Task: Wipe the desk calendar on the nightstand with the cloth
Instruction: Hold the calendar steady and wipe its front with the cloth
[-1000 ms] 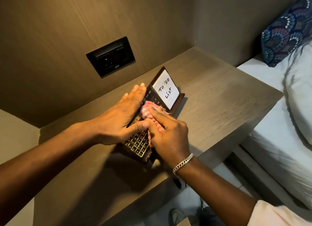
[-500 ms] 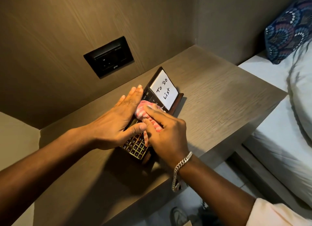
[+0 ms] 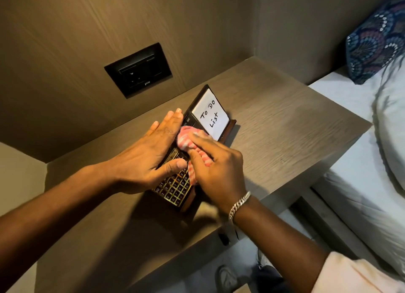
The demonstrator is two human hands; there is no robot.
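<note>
A dark desk calendar (image 3: pixel 175 188) with gold number tiles and a white "To Do List" card (image 3: pixel 210 115) lies flat on the wooden nightstand (image 3: pixel 285 137). My left hand (image 3: pixel 151 159) lies flat on the calendar's left side, fingers together, thumb across the tiles, pressing it down. My right hand (image 3: pixel 217 165) grips a bunched pink-and-white cloth (image 3: pixel 187 138) and presses it on the calendar's middle, just below the card. The hands hide the calendar's middle section.
A black wall socket plate (image 3: pixel 138 70) sits in the wood panel behind the nightstand. A bed with white sheets (image 3: pixel 359 183) and a patterned blue pillow (image 3: pixel 377 38) borders the right side. A shoe (image 3: pixel 225 277) shows on the floor below.
My right hand has slid the cloth up the calendar, away from the number tiles toward the card. My left hand stays pressed on the left side.
</note>
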